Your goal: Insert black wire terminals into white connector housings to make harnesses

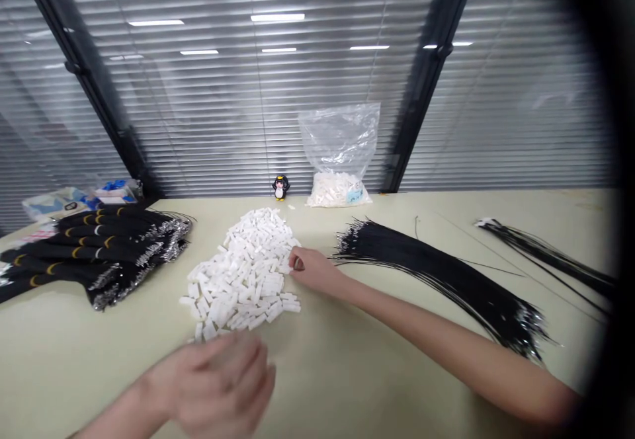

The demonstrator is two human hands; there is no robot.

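A heap of small white plastic connector housings (248, 267) lies spread on the table in front of me. My right hand (315, 270) is at the heap's right edge, its fingertips pinched together against the white pieces; whatever sits between them is too small to make out. Nearer to me, just in front of the heap, my left hand (223, 383) is raised with its fingers curled closed. It is blurred, and anything inside it is hidden. Beyond my right wrist lies a loose bundle of black wires (426, 260) with silvery metal ends.
Banded black wire bundles (94, 247) are stacked at the left, with plastic bags (116, 191) behind them. A clear bag of whitish pieces (340, 189) and a penguin figurine (280, 188) stand by the blinds. Further black wires (546, 254) with white ends lie far right.
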